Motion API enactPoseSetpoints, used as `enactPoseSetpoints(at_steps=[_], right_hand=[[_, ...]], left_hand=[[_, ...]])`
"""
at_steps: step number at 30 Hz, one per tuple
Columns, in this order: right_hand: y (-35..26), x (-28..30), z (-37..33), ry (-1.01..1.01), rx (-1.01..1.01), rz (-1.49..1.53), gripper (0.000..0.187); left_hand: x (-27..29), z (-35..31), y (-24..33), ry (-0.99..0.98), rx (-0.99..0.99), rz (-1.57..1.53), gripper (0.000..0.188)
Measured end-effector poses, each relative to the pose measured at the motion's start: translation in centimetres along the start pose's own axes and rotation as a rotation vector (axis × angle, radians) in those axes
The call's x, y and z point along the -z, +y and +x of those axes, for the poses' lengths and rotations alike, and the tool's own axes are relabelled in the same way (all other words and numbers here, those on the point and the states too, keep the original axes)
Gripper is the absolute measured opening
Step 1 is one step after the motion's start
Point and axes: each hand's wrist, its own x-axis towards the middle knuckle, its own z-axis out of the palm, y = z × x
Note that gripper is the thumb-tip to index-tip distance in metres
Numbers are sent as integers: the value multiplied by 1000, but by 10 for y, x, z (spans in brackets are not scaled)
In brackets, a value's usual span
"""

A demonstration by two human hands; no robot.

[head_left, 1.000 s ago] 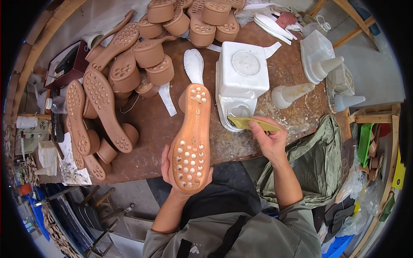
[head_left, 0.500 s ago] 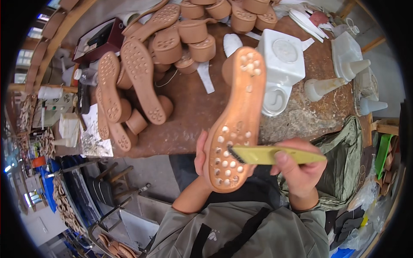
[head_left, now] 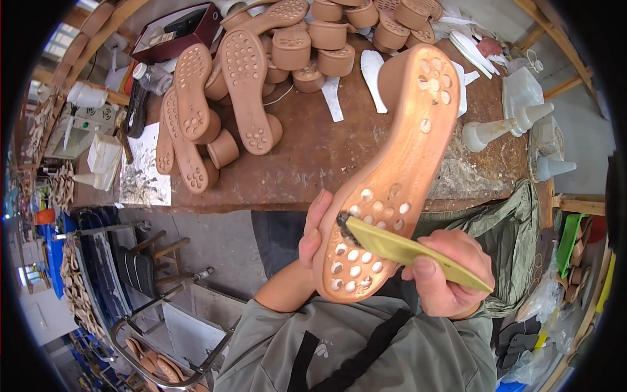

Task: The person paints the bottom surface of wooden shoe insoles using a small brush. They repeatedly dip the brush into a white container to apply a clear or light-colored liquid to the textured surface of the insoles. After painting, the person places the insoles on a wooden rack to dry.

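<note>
A tan heeled shoe sole [head_left: 408, 157] is held up tilted in front of me, its hole-dotted face toward me and shiny wet in places. My left hand [head_left: 315, 228] grips it from the left edge of the wide forepart; most of its fingers are hidden behind the sole. In my right hand [head_left: 450, 271] is a yellow-green flat-handled brush [head_left: 411, 251], pinched between thumb and fingers. Its dark bristles touch the forepart near the left edge, among the holes.
Several more tan soles [head_left: 245, 85] lie piled on the brown worktable [head_left: 287, 176]. White nozzle bottles [head_left: 486, 134] stand at the right, partly near a green cloth [head_left: 516, 215]. A dark red box [head_left: 176, 32] and a clear bottle [head_left: 153, 78] are at the back left.
The sole has come closer and tilted further to the right at its heel end. The brush has turned, its handle now slanting down to the right, with bristles nearer the left edge.
</note>
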Motion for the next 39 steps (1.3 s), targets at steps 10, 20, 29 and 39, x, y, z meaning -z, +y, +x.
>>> enactPoseSetpoints(at_steps=[10,20,29,39], right_hand=[[-22,-5,-17,-68,37,72,24],[-29,3,-18,-168,154,84,26],[-29,11,-9,-234,279,77,28],[-25,17,3,-333,346,156,31]], left_hand=[[-15,7,11,-4,280,-173,77],[-4,3,-7,-296,-609,1279,119],[-2,5,-7,-457,-522,1030,102],[-6,1,1,-530,-284,902,111]])
